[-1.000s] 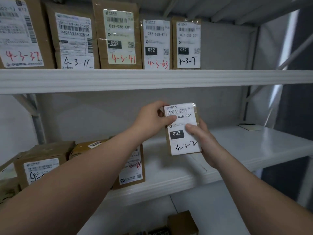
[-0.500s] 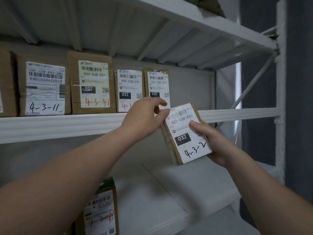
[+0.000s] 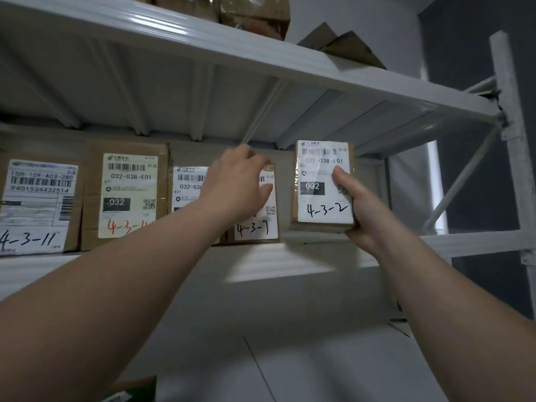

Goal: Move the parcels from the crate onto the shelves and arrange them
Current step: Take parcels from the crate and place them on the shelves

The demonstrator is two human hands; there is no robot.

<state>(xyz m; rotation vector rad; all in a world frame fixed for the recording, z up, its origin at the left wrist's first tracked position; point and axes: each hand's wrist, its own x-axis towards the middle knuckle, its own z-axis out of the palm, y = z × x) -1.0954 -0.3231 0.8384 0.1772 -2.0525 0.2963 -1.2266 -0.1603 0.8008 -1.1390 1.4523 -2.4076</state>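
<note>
My right hand [image 3: 355, 208] grips a small brown parcel [image 3: 322, 172] labelled 4-3-2, upright, just above the front edge of the middle shelf [image 3: 290, 264], to the right of the standing row. My left hand [image 3: 236, 188] reaches over the top of the parcel marked 4-3-7 [image 3: 256, 230], with its fingers curled on that parcel's upper edge. Left of it stand a partly hidden parcel [image 3: 188, 184], the parcel 4-3-41 [image 3: 127, 195] and the parcel 4-3-11 [image 3: 37, 207]. The crate is out of view.
The top shelf [image 3: 261, 53] carries more brown packages [image 3: 255, 13] and a folded carton [image 3: 339, 44]. A white upright post [image 3: 513, 146] and a diagonal brace [image 3: 461, 181] close the rack's right end. The lower shelf [image 3: 290, 358] lies below, a box corner [image 3: 130, 390] at bottom left.
The 4-3-2 parcel rose to the level of the middle shelf's row and stands upright. My left hand let go of it and moved onto the 4-3-7 parcel. The view tilted upward.
</note>
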